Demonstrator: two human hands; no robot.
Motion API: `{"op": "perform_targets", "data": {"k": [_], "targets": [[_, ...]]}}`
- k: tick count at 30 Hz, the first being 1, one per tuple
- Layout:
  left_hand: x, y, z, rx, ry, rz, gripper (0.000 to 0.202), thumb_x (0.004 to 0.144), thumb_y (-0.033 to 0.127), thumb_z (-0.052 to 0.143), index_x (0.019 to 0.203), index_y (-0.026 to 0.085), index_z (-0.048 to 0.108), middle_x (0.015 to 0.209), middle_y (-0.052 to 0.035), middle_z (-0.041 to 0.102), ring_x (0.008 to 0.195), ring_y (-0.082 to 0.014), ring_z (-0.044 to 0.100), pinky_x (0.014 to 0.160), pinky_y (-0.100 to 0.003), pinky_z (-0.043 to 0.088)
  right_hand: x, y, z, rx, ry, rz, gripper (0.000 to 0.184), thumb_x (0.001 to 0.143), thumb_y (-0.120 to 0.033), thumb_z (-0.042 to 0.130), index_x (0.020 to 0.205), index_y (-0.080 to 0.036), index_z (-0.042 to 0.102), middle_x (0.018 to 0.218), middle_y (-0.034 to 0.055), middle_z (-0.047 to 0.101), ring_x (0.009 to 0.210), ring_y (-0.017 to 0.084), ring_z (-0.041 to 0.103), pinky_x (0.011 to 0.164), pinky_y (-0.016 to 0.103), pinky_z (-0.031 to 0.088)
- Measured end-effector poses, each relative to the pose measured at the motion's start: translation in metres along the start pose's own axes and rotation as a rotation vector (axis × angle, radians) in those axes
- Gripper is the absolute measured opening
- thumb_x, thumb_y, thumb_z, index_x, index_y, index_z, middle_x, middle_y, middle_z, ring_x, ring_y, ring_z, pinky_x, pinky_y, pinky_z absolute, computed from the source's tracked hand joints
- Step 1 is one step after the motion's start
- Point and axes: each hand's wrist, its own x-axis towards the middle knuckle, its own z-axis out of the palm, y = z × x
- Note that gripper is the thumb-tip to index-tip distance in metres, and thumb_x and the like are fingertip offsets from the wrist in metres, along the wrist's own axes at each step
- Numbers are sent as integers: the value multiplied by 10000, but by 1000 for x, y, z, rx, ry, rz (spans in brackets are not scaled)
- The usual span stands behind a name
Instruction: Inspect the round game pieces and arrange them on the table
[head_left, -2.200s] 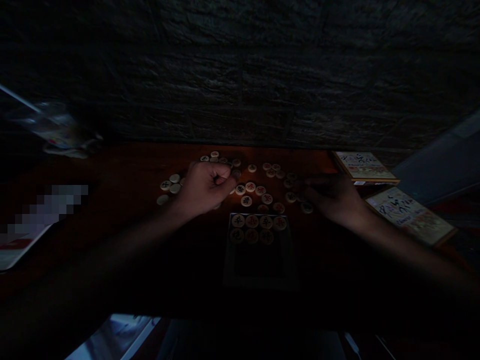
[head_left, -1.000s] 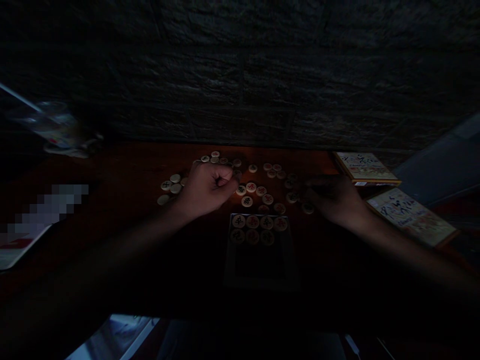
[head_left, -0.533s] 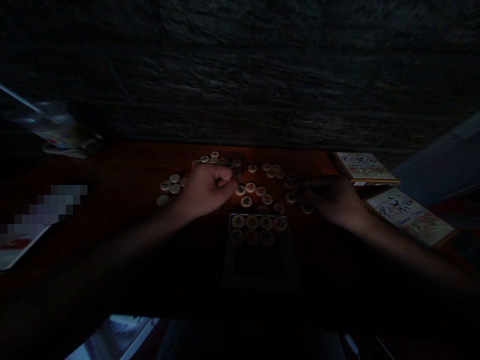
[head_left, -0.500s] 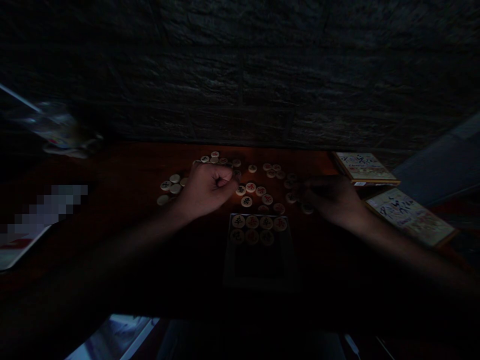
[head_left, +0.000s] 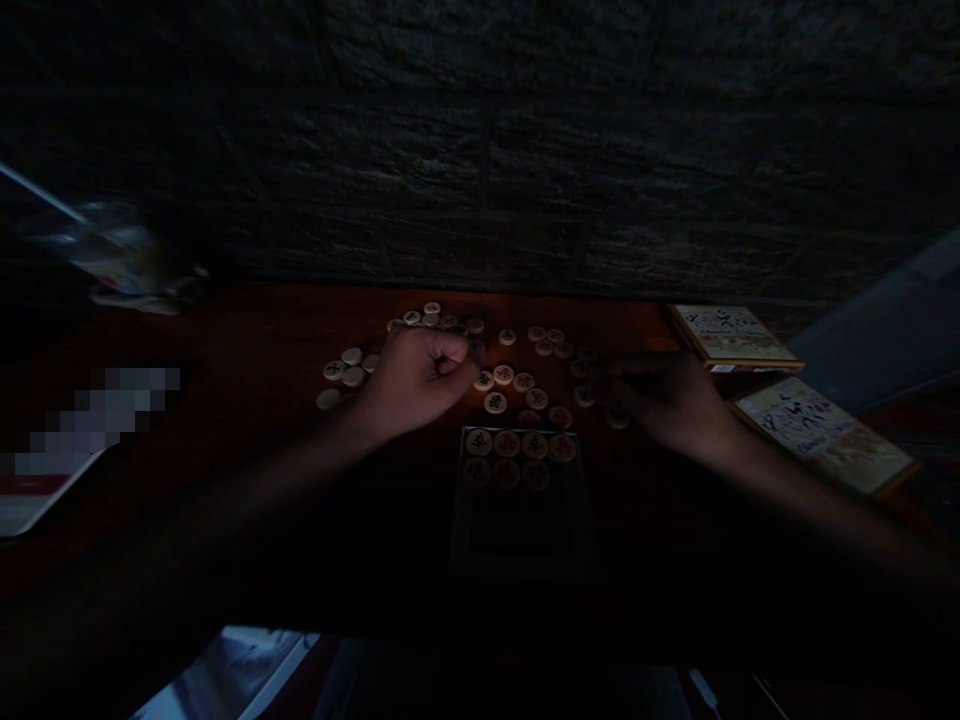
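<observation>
Round pale game discs (head_left: 504, 374) with red and black characters lie scattered on a dark reddish table (head_left: 255, 340). A dark square tray (head_left: 521, 545) near me holds several discs (head_left: 507, 442) in two rows at its far end. My left hand (head_left: 416, 380) is curled into a fist among the scattered discs; what its fingers hold is hidden. My right hand (head_left: 667, 400) rests palm down at the right side of the scatter, fingers bent over discs in deep shadow.
Two flat printed boxes lie at the right, one farther (head_left: 727, 335) and one nearer (head_left: 821, 432). A crumpled clear bag (head_left: 120, 258) sits at the far left. A dark stone wall (head_left: 480, 150) backs the table. The scene is very dim.
Almost nothing moved. My left fist stays closed over the discs, shifting very slightly. My right hand stays at the right of the scatter.
</observation>
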Motion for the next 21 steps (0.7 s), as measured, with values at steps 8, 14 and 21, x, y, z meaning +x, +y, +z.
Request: {"op": "perform_targets", "data": {"k": [8,14,21], "targets": [[-2,-2,1,-21,-7,-5,460,867,171,591,503,206,312,482,76,281,458,-73,263,440,-252,212,0,-1,0,-7,8,-23,288,925,-361,601,774,-183,769,610,21,712,505,119,618,466,228,419],[-2,-2,0,2,-10,-6,449,853,163,596,502,203,319,488,77,281,462,-73,264,440,-248,214,0,1,1,3,-3,-13,289,940,-356,596,795,-188,782,599,20,709,508,125,624,468,232,427],[-3,-1,0,4,-24,-24,448,861,180,593,500,201,328,480,74,291,460,-75,273,442,-237,218,-1,-2,1,-20,-11,-18,267,930,-324,592,774,-205,773,571,1,684,499,124,613,474,233,424]]}}
